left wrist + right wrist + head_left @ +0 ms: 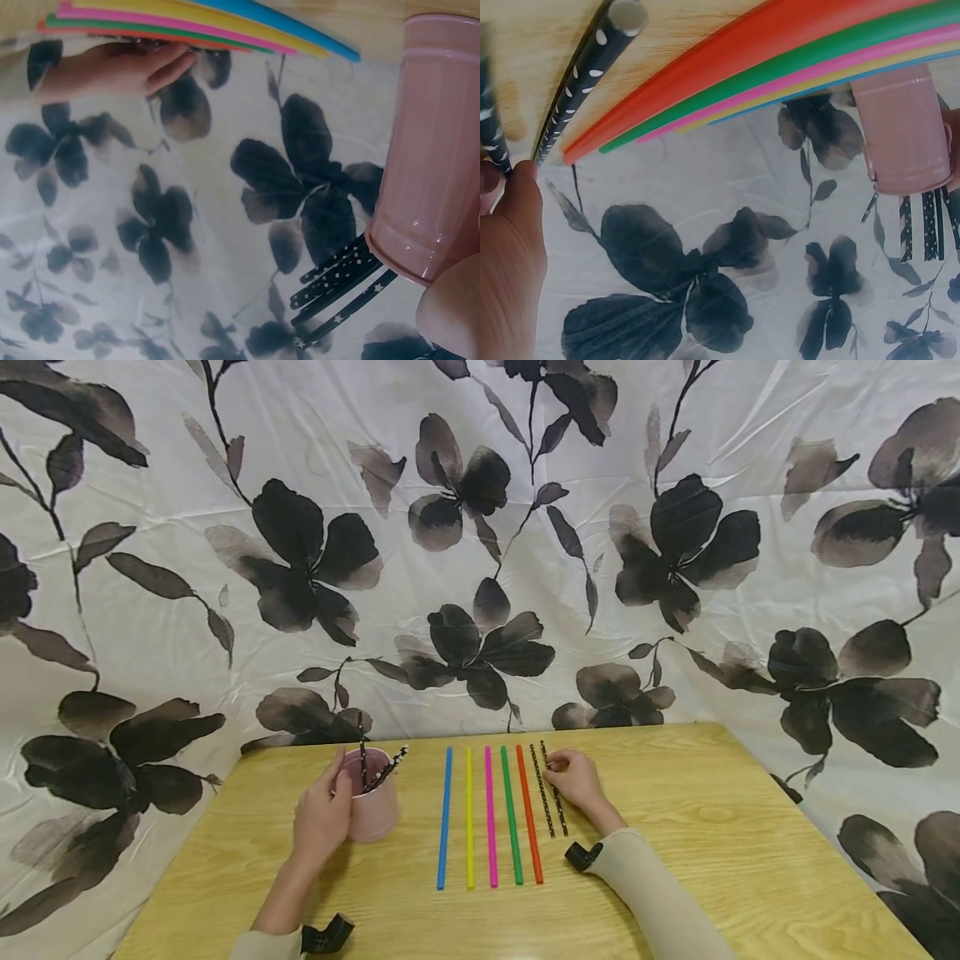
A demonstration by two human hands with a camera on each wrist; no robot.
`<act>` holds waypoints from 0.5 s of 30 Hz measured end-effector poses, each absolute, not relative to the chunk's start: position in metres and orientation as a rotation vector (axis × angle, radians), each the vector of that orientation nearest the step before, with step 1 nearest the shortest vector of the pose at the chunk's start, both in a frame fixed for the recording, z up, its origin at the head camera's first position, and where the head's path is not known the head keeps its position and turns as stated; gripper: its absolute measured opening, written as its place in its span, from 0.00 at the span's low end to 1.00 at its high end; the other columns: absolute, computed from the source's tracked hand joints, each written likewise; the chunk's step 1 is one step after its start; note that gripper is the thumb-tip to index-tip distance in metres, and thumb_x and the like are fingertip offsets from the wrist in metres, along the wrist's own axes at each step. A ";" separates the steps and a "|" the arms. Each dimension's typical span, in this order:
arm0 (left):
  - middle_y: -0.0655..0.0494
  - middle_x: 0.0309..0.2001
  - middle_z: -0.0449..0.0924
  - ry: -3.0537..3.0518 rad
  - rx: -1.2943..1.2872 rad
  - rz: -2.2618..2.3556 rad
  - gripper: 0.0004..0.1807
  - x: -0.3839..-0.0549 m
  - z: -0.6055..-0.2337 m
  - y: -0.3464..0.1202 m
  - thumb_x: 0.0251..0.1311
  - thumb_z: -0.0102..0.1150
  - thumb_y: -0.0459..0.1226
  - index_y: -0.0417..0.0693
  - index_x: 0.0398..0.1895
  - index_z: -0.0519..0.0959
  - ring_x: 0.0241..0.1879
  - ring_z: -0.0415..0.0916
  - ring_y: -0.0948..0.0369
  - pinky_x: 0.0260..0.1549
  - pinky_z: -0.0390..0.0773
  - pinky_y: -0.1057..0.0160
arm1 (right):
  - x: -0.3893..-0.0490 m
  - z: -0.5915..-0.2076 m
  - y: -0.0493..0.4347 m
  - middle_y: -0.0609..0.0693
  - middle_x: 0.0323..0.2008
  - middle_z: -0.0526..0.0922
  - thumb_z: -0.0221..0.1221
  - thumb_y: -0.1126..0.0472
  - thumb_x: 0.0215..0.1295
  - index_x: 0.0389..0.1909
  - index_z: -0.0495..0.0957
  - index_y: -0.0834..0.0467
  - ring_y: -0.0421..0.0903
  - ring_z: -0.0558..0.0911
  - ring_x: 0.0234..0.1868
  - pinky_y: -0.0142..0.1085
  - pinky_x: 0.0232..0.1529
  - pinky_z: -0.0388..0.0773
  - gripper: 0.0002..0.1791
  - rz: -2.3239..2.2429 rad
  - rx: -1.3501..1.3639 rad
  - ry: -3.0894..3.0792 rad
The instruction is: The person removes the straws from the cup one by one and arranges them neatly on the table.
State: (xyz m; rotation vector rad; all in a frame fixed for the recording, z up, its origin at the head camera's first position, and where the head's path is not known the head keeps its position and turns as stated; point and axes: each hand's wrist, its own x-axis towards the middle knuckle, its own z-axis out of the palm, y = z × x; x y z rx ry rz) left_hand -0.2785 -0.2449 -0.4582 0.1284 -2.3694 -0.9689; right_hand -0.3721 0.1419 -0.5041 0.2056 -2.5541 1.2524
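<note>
My left hand (322, 814) grips a pink cup (375, 814) by its left side, at the left of the table. Several black-and-white patterned paper straws (337, 289) stick out of the cup's mouth, some dotted and one starred. On the right, my right hand (581, 781) pinches the outer black patterned straw (557, 802) near its far end, between thumb and fingertips. Just left of it lies another black straw (542, 793) with white marks. Beside these, a red straw (529, 818) and a green straw (512, 818) lie lengthwise.
A pink straw (491, 818), a yellow straw (470, 818) and a blue straw (445, 818) continue the row toward the cup. The wooden table (750, 860) ends at a floral cloth (570, 568) hanging behind it. Black devices sit on both wrists.
</note>
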 end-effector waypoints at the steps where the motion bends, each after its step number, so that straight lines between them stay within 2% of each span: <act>1: 0.52 0.17 0.68 -2.369 0.128 -0.969 0.22 -0.279 -0.458 -0.246 0.63 0.34 0.48 0.68 0.61 0.62 0.22 0.64 0.55 0.20 0.60 0.59 | -0.373 -0.504 0.141 0.49 0.27 0.79 0.65 0.63 0.47 0.37 0.80 0.59 0.43 0.77 0.30 0.40 0.35 0.72 0.13 1.253 0.203 -2.552; 7: 0.52 0.15 0.67 -2.373 0.147 -0.960 0.22 -0.281 -0.458 -0.246 0.63 0.34 0.49 0.70 0.61 0.62 0.23 0.64 0.54 0.20 0.61 0.58 | -0.372 -0.504 0.141 0.48 0.25 0.79 0.65 0.62 0.47 0.35 0.80 0.59 0.42 0.77 0.28 0.40 0.34 0.72 0.12 1.218 0.183 -2.553; 15: 0.52 0.15 0.67 -2.359 0.126 -0.967 0.22 -0.278 -0.457 -0.244 0.63 0.34 0.48 0.66 0.61 0.63 0.21 0.62 0.55 0.19 0.59 0.59 | -0.374 -0.507 0.141 0.45 0.22 0.78 0.65 0.62 0.46 0.33 0.80 0.59 0.40 0.76 0.24 0.39 0.30 0.72 0.11 1.186 0.175 -2.549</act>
